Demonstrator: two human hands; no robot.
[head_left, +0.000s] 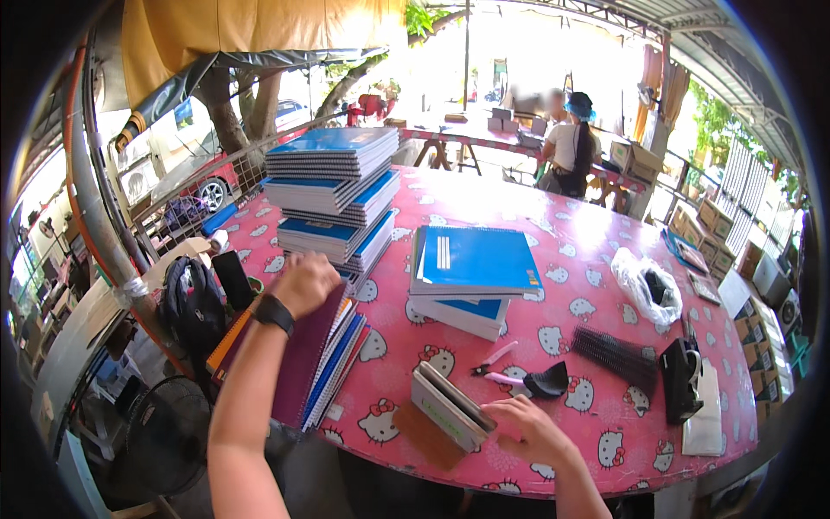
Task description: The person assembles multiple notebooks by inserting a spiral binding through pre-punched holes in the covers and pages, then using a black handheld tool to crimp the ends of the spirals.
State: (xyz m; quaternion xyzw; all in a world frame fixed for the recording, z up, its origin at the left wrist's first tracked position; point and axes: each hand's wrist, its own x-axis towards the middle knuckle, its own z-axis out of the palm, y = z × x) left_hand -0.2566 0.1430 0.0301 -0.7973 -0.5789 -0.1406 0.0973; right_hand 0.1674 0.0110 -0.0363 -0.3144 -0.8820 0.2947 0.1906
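Observation:
My left hand (307, 283) is closed at the far end of a purple notebook (304, 368), beside the tall stack; its fingertips are hidden. Under the purple cover lie several spiral notebooks with blue, white and red edges. My right hand (538, 434), fingers apart, is at the right end of a small upright block-like bundle (450, 406), which has greenish writing on its side. It stands on a brown board (425, 434). Blue spiral notebooks rise in a tall staggered stack (333, 186). In mid-table sits a shorter pile of blue notebooks (475, 259).
Pink-handled pliers (500, 356), a black-headed tool (545, 381), black binding coils (616, 356), a plastic bag (648, 290) and a black tape dispenser (681, 381) lie to the right. A fan (166, 424) and backpack (192, 298) stand left. People sit at a far table.

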